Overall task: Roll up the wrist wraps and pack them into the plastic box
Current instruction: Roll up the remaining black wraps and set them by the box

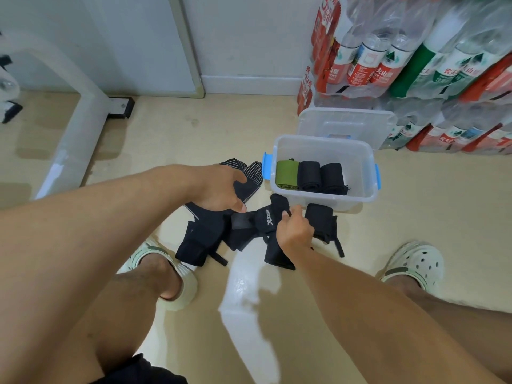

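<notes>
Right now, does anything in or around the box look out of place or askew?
Nothing looks damaged or spilled. The plastic box holds three rolled wraps side by side, one green roll and two black. Its lid leans behind it. Unrolled black wraps lie tangled on the floor, as expected mid-job; the right hand pinches one.

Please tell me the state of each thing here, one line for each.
plastic box: open, holds three rolls
lid: off, behind box
green wrap: rolled, in box
black wraps: unrolled, on floor
left hand: open, over wraps
right hand: pinches logo wrap
</notes>
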Demonstrator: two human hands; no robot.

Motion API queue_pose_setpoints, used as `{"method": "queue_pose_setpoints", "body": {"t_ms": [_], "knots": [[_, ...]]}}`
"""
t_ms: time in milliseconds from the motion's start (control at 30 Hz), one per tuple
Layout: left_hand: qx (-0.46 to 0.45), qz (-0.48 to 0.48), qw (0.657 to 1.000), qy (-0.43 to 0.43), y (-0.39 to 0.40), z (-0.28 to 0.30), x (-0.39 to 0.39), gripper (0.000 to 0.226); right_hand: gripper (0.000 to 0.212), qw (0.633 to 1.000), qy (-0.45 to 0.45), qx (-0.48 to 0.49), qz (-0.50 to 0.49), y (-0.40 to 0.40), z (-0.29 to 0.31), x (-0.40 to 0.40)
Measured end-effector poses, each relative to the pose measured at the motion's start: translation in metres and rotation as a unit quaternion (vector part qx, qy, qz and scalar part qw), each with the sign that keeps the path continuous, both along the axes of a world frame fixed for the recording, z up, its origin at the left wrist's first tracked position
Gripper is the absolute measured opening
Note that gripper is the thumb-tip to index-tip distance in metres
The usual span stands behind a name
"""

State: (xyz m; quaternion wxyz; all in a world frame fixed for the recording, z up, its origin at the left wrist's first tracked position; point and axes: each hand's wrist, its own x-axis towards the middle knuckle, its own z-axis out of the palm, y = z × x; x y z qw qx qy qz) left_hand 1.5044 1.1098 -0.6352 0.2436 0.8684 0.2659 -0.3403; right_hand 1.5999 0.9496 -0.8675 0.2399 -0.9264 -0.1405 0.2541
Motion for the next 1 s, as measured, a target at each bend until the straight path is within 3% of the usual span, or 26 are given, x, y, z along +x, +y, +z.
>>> {"method": "queue_pose_setpoints", "body": {"t_ms": [133, 333, 433, 533, 600, 667, 733, 800, 867, 1000], "knots": [[0.008, -0.003, 1.0, -0.003, 0.004, 0.0, -0.003, 0.077, 0.013, 0.984, 0.012, 0.178, 0.016, 0.002, 0.011, -0.018], [0.023, 0.019, 1.0, -0.01, 0.015, -0.008, -0.017, 0.088, 0.012, 0.943, -0.007, 0.325, 0.076, 0.016, 0.052, -0.05], [0.037, 0.003, 0.999, -0.013, 0.02, -0.007, -0.023, 0.068, 0.012, 0.926, 0.004, 0.362, 0.102, 0.018, 0.069, -0.065], [0.087, -0.014, 0.996, -0.011, 0.028, -0.009, -0.026, 0.026, 0.017, 0.917, 0.015, 0.38, 0.118, 0.011, 0.073, -0.073], [0.109, -0.03, 0.993, 0.02, 0.03, -0.009, -0.028, 0.012, 0.026, 0.925, -0.041, 0.364, 0.098, -0.009, 0.056, -0.074], [0.123, -0.046, 0.991, 0.04, 0.029, -0.008, -0.029, 0.018, 0.04, 0.955, -0.125, 0.252, 0.098, -0.038, 0.022, -0.066], [0.135, -0.052, 0.988, 0.046, 0.027, -0.007, -0.029, 0.015, 0.057, 0.981, -0.123, 0.062, 0.138, -0.068, -0.008, -0.056], [0.137, -0.058, 0.988, 0.052, 0.024, -0.005, -0.027, 0.013, 0.059, 0.982, -0.063, -0.046, 0.174, -0.091, -0.028, -0.051], [0.131, -0.061, 0.988, 0.055, 0.021, -0.003, -0.024, 0.013, 0.059, 0.985, -0.02, -0.048, 0.166, -0.097, -0.037, -0.047], [0.119, -0.045, 0.991, 0.038, 0.021, -0.002, -0.02, 0.016, 0.067, 0.97, -0.044, -0.062, 0.229, -0.073, -0.032, -0.036]]}}
